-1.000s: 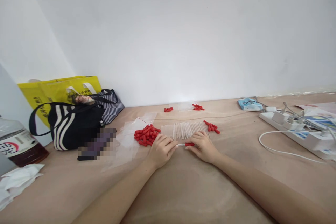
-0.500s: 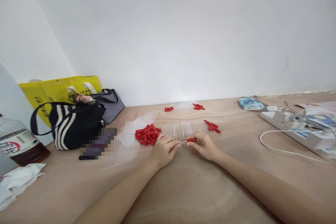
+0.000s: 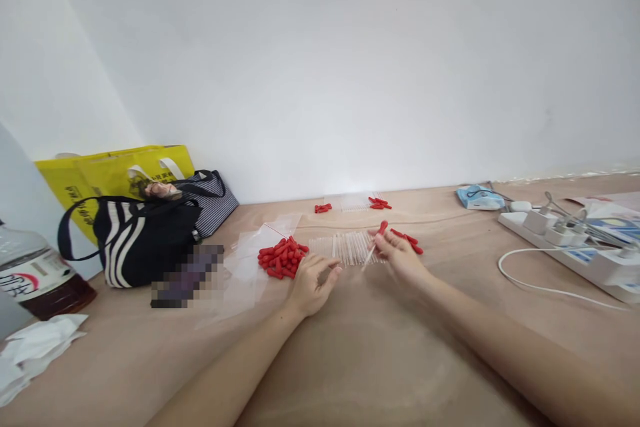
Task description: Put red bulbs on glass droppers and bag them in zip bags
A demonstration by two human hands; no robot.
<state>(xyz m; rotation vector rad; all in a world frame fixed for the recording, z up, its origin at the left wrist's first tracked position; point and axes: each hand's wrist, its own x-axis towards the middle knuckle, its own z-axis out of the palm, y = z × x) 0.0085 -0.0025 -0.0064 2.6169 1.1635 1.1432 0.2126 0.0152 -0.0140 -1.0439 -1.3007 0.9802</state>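
Note:
My right hand (image 3: 399, 255) pinches a thin clear tube with a red cap (image 3: 376, 243) and holds it slanted, cap end up, over the right end of a row of clear tubes (image 3: 345, 247). My left hand (image 3: 313, 285) rests on the table in front of that row, fingers loosely curled with nothing in them. A heap of red caps (image 3: 281, 257) lies just left of the row. A few capped pieces (image 3: 411, 241) lie just beyond my right hand.
Clear plastic bags (image 3: 250, 260) lie left of the heap. Striped bags (image 3: 143, 233) and a yellow bag (image 3: 115, 170) stand at far left, with a bottle (image 3: 35, 280) and tissue (image 3: 30, 347). A power strip (image 3: 575, 247) with cables lies right. More tubes and caps (image 3: 357, 202) lie near the wall.
My right hand has lifted the capped tube away from my left hand and carried it back and right, tilting it upward. My left hand has let go and stayed put.

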